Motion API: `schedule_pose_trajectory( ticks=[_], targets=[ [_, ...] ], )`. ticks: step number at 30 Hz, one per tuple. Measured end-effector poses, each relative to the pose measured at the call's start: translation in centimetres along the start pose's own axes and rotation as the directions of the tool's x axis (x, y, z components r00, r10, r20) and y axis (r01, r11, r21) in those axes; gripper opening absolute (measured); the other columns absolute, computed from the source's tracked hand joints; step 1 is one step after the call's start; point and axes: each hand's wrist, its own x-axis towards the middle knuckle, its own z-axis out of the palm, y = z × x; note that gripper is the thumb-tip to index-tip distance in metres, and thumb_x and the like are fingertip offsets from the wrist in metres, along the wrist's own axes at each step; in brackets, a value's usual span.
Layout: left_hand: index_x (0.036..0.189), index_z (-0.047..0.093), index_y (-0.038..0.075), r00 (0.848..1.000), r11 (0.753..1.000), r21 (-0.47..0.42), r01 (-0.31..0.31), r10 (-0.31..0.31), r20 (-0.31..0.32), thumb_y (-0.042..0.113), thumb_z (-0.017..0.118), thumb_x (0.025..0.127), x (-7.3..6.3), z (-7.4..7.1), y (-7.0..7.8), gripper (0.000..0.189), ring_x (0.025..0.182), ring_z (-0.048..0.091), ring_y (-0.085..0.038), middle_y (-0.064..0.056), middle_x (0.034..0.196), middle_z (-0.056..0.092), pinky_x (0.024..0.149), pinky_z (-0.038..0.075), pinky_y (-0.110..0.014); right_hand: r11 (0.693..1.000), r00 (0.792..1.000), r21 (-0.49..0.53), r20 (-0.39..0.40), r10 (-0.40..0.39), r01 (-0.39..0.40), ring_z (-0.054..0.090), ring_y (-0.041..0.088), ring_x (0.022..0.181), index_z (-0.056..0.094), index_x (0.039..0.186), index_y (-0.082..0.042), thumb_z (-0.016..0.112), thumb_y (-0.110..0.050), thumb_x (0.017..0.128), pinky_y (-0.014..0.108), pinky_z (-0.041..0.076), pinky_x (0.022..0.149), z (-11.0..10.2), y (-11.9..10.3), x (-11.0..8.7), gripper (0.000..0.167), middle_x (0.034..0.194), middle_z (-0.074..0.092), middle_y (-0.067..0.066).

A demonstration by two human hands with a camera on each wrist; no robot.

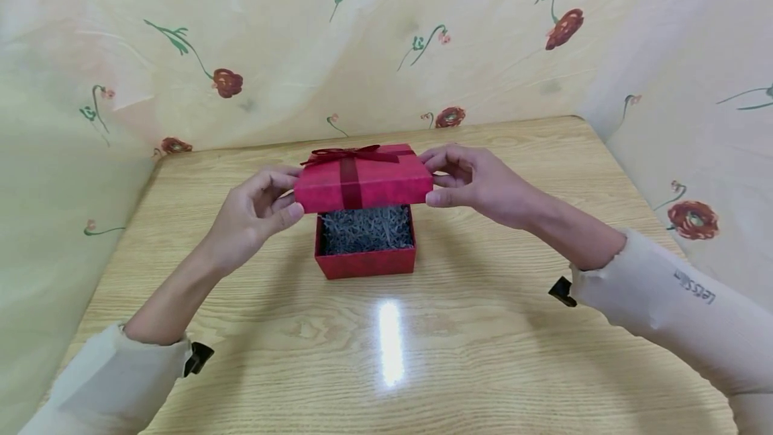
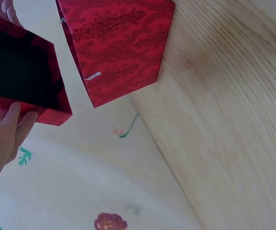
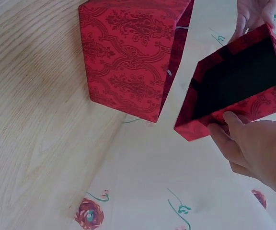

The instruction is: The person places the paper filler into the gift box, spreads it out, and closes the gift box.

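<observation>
Both hands hold a red box lid (image 1: pixel 386 183) with a dark red ribbon and bow on top. My left hand (image 1: pixel 250 217) grips its left end, thumb at the front corner. On the opposite end my right hand (image 1: pixel 483 183) pinches the lid the same way. Below stands the red patterned box (image 1: pixel 368 264), apart from the lid and filled with grey shredded paper (image 1: pixel 368 230). The lid's rear part hides the back of the box. In the right wrist view the lid's dark inside (image 3: pixel 241 76) shows, with nothing in it.
The box stands on a wood-grain table (image 1: pixel 290 354) with a bright light reflection in front of it. A flowered cloth (image 1: pixel 278 52) hangs behind the table and along both sides. Black clips (image 1: pixel 563 291) stick out from the light sleeves.
</observation>
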Motion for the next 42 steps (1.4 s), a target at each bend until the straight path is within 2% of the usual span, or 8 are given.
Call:
schedule_pose_trajectory(
  ticks=[6,11,16,21,30,42],
  targets=[
    [0.116,0.046,-0.013,1.0,1.0,0.025,-0.017,0.016,0.022,-0.016,0.066,0.081,-0.1,0.1,-0.6,0.041,0.129,0.046,-0.027,-0.015,0.138,0.04,0.1,0.042,-0.025,0.993,0.992,-0.008,0.031,-0.12,0.121,0.046,0.029,0.129,0.053,0.11,0.009,0.073,0.009,0.079,0.028,0.047,0.097,0.4,0.4,-0.1,0.037,0.136,0.04,0.012],
    [0.114,0.046,-0.013,0.999,0.998,0.055,-0.039,0.039,0.0,-0.022,0.068,0.075,-0.1,0.4,-0.8,0.046,0.129,0.046,-0.029,-0.015,0.139,0.041,0.099,0.042,-0.024,0.963,0.967,-0.089,0.038,-0.25,0.253,0.043,0.026,0.126,0.052,0.107,0.011,0.075,0.015,0.072,0.027,0.039,0.104,0.6,0.7,0.1,0.042,0.134,0.037,0.016],
    [0.112,0.048,-0.013,0.999,0.997,0.067,-0.038,0.04,-0.018,-0.025,0.07,0.07,-0.1,0.7,-0.9,0.048,0.126,0.05,-0.03,-0.014,0.137,0.042,0.098,0.044,-0.025,0.938,0.946,-0.124,0.045,-0.322,0.325,0.043,0.025,0.122,0.05,0.104,0.011,0.076,0.021,0.067,0.027,0.039,0.105,0.8,1.0,0.1,0.047,0.133,0.035,0.017],
    [0.111,0.048,-0.012,0.999,0.997,0.076,-0.026,0.027,-0.021,-0.025,0.07,0.069,-0.1,0.7,-0.7,0.049,0.126,0.05,-0.03,-0.013,0.137,0.042,0.098,0.044,-0.024,0.93,0.939,-0.128,0.039,-0.343,0.345,0.04,0.025,0.127,0.049,0.103,0.011,0.075,0.022,0.066,0.027,0.038,0.106,1.0,1.1,0.0,0.046,0.134,0.034,0.017],
    [0.11,0.048,-0.011,1.0,0.997,0.077,-0.028,0.029,-0.008,-0.025,0.069,0.07,0.0,0.5,-0.8,0.047,0.126,0.05,-0.029,-0.011,0.138,0.041,0.099,0.044,-0.025,0.937,0.946,-0.128,0.028,-0.324,0.325,0.04,0.024,0.125,0.048,0.102,0.01,0.075,0.022,0.066,0.028,0.037,0.107,1.3,1.2,0.0,0.046,0.134,0.033,0.015],
    [0.106,0.046,-0.01,0.999,0.999,0.04,-0.032,0.032,0.017,-0.028,0.067,0.069,-0.6,0.5,-2.1,0.046,0.127,0.049,-0.031,-0.012,0.138,0.038,0.099,0.044,-0.027,0.945,0.951,-0.106,0.02,-0.308,0.308,0.039,0.026,0.125,0.046,0.098,0.01,0.074,0.024,0.066,0.028,0.037,0.107,2.2,2.3,0.1,0.044,0.131,0.032,0.018]
  ],
)
